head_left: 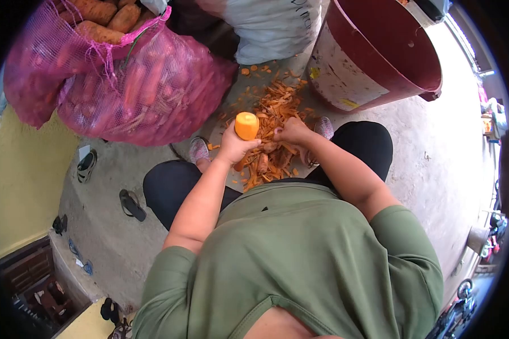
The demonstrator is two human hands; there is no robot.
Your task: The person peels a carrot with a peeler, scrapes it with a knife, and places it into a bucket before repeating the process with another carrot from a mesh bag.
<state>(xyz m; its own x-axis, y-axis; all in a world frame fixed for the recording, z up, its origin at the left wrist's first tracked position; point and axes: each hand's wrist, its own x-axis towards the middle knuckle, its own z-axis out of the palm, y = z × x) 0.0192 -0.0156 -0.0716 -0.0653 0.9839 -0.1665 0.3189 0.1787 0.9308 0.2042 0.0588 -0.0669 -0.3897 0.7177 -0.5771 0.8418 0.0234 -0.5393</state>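
Note:
A peeled orange root vegetable (246, 125) stands up out of my left hand (235, 144), whose fingers are wrapped round its lower part. To the right, my right hand (293, 132) is closed, apart from the vegetable; what it grips is too small and hidden to name. Beneath both hands a heap of orange peelings (277, 107) covers the floor between my feet. An unpeeled carrot-like root (263, 163) lies among the peelings, below the hands.
Pink mesh sacks (158, 85) full of roots stand at the upper left. A white sack (277, 28) is at the top, beside a large dark red tub (345, 73). A black sandal (132, 204) and other footwear lie on the concrete floor at left.

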